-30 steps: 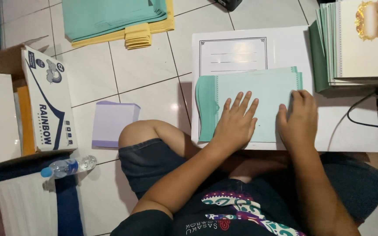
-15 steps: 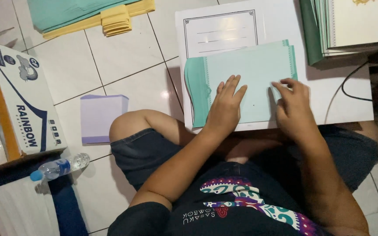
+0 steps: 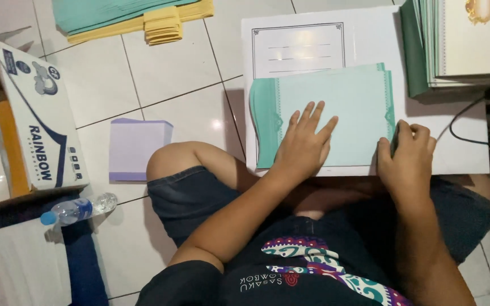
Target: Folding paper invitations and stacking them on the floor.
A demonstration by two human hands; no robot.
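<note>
A mint-green folded card (image 3: 347,107) with ornamental borders lies on a white sheet (image 3: 460,153) on the tiled floor in front of me. My left hand (image 3: 304,141) presses flat on the card's lower middle, fingers spread. My right hand (image 3: 406,156) curls its fingers over the card's lower right corner, pinching the edge. Under the card's top edge shows a white printed sheet with a black frame (image 3: 297,48).
A thick stack of green-edged cards (image 3: 455,42) sits at the upper right, a black cable (image 3: 466,133) beside it. Teal and yellow paper piles (image 3: 137,17) lie at the top left. A lilac paper stack (image 3: 137,147), an open cardboard box (image 3: 38,113) and a water bottle (image 3: 77,208) are at the left.
My right hand slid from the card's surface to its lower right corner and curled over the edge. My left hand stayed flat on the card.
</note>
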